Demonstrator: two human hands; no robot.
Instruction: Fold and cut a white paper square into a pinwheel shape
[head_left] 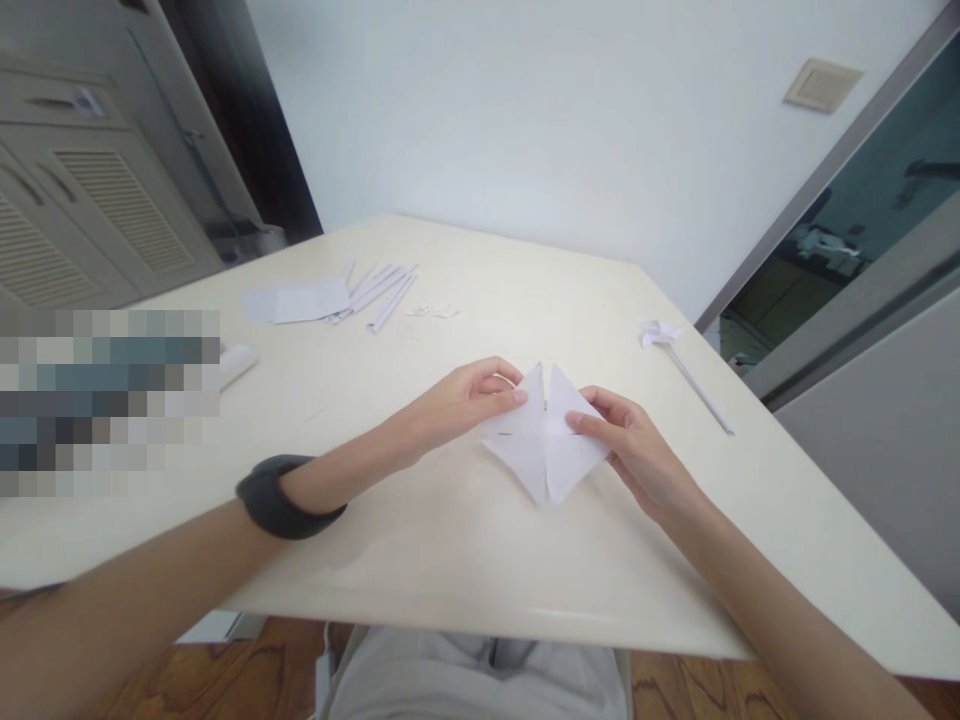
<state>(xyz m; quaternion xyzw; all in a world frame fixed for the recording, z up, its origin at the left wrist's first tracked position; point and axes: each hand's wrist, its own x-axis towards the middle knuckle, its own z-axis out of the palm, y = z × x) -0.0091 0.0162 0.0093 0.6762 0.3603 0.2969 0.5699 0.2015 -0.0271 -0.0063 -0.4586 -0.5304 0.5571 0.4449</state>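
Observation:
A white sheet of paper (544, 450), cut and folded into pointed flaps, lies on the cream table (420, 540) in front of me. My left hand (457, 400) pinches the upper left flap at its tip, bending it toward the middle. My right hand (637, 450) holds the paper's right side, with the index finger pressed near the centre. A dark band sits on my left wrist.
A finished paper pinwheel on a thin white stick (686, 370) lies to the right. Farther back left lie paper scraps and rolled paper sticks (352, 295). A pixelated area covers the left edge. A wall stands behind the table, a cabinet at far left.

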